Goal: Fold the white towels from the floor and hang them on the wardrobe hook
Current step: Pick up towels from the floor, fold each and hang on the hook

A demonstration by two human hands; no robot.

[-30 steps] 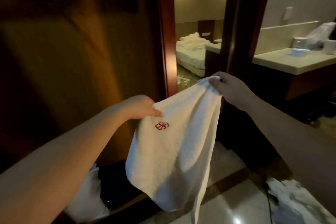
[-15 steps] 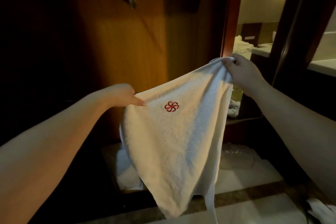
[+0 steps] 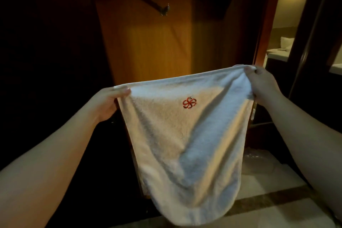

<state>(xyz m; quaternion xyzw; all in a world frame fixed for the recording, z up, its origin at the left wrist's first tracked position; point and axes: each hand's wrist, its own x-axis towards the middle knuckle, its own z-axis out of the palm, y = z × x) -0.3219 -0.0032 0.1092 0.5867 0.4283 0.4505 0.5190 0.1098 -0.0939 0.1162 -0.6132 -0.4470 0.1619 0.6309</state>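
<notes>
Head view shows two bare arms holding up one white towel (image 3: 177,144) in front of a dim wooden wardrobe (image 3: 148,52).

On the left, the left hand (image 3: 109,102) pinches the towel's top left corner, thumb on top and fingers curled under. If that pinch is too light, the corner could slip out and the towel would drop to one side.

In the middle, the towel hangs in the air between the hands, off the floor. A small red flower mark (image 3: 189,102) sits near its top. The cloth sags and has deep creases, and its bottom end hangs low, close to the floor (image 3: 277,214). If the hands come together while it is this loose, the fold may turn out crooked. If the arms dip, the bottom may drag on the floor.

Up above, the hook (image 3: 165,9) sticks out from the dark wood, well apart from the towel. It looks small, so a thick, messy fold might slide off it.

On the right, the right hand (image 3: 262,83) grips the top right corner in a bunch, fingers closed tight around it. That bunch could make the right edge uneven.
</notes>
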